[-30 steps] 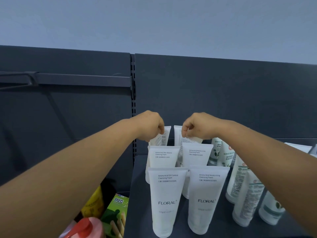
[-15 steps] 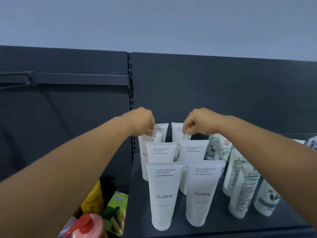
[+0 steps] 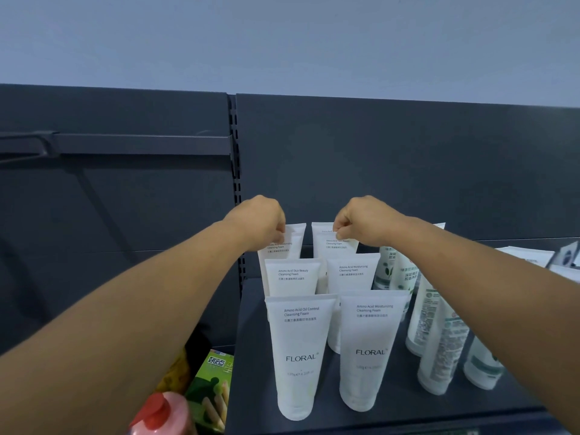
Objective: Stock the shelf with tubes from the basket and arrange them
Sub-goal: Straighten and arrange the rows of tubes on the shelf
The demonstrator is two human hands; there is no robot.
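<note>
Two arms extended: left hand [image 3: 260, 222] grip pinching far-left tube [image 3: 281, 246] top, right hand [image 3: 365, 219] grip pinching far-right tube [image 3: 337, 246] top, shelf [image 3: 392, 412].

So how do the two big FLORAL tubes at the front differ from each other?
The front left tube reads "Amino Acid Oil Control Cleansing Foam"; the front right tube reads "Amino Acid Moisturizing Cleansing Foam". The left one's cap end reaches lower in the picture than the right one's. Both are white, stand cap-down and are untouched.

Pale grey-blue wall [image 3: 282, 39] above dark grey shelving back panels [image 3: 392, 171]; slotted upright [image 3: 233, 171] between bays; horizontal bar [image 3: 141, 144], possibly a bracket, at left.
</note>
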